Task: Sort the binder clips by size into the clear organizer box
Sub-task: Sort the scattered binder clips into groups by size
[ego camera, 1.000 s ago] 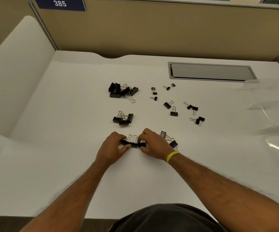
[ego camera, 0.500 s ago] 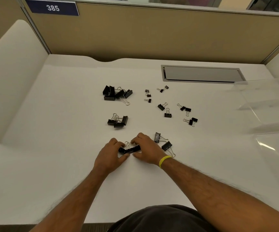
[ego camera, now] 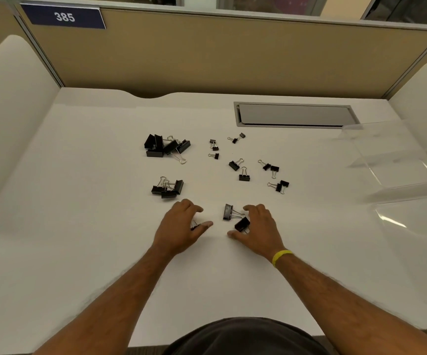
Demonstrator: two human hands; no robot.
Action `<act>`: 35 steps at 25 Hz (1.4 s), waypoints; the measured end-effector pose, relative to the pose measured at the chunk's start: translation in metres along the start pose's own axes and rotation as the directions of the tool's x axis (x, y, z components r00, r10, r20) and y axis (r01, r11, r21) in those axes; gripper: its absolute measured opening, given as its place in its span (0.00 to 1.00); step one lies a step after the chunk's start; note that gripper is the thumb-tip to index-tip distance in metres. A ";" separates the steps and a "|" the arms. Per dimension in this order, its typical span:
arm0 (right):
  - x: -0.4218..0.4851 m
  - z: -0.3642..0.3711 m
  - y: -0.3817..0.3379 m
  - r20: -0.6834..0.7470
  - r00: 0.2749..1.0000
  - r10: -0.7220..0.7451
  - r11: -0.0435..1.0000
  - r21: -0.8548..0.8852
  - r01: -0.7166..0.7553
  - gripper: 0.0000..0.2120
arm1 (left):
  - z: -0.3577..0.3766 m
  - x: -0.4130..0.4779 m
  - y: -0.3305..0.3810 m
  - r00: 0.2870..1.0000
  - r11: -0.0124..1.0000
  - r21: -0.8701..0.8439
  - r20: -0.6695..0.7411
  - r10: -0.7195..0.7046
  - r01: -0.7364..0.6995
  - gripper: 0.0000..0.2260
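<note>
Head view shows a blue sign reading "385". On the desk, the left hand cups clips, fingers curled; the right hand spreads beside two clips, touching one. The clear box lies far right.

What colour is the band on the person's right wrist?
Bright yellow wristband, seen clearly in the head view.

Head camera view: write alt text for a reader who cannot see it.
Two bare hands rest on a white desk: the left hand curls over a partly hidden binder clip, the right hand reaches for two medium clips. Farther back, black clips lie in loose groups, the largest clips at far left. A clear organizer box stands at the right.
</note>
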State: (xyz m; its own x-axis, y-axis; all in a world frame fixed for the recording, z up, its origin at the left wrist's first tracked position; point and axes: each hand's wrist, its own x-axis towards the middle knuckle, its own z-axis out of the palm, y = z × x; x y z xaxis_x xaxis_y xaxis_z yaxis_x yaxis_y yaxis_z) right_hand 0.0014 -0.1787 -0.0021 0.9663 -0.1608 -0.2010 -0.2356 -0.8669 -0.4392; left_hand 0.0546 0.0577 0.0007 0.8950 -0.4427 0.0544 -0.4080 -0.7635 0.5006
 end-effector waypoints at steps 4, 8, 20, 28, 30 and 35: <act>0.000 0.001 0.003 0.019 1.000 -0.011 1.000 0.029 0.010 0.29 | 0.019 0.029 0.038 0.957 0.990 0.117 0.288 0.037 -0.073 0.27; 0.003 -0.006 0.009 0.079 0.997 -0.026 0.995 0.095 0.018 0.19 | 0.034 0.045 0.059 0.947 0.991 0.105 0.319 0.049 -0.086 0.25; 0.010 -0.032 0.018 0.228 0.959 0.170 0.451 0.847 -0.282 0.11 | 0.034 0.041 0.068 0.918 0.597 -0.703 0.229 -0.324 0.387 0.13; 0.021 -0.041 -0.005 0.329 0.938 0.107 -0.135 0.940 -0.314 0.11 | 0.016 0.035 0.074 0.813 0.055 -0.878 0.414 -0.410 0.475 0.18; 0.023 -0.040 -0.010 0.330 0.940 0.088 -0.204 0.930 -0.307 0.12 | 0.013 0.035 0.073 0.804 0.049 -0.880 0.408 -0.433 0.473 0.18; 0.031 -0.034 -0.026 0.324 0.944 0.065 -0.202 0.931 -0.305 0.18 | 0.006 0.035 0.071 0.782 0.050 -0.881 0.388 -0.488 0.470 0.16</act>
State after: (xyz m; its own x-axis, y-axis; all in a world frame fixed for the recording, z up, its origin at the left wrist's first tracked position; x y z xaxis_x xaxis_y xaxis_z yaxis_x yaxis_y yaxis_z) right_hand 0.0414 -0.1770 0.0330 0.8633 -0.0551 -0.5016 -0.3439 0.6631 -0.6648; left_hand 0.0562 -0.0150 0.0333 0.8287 -0.1561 -0.5374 0.5585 0.1682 0.8123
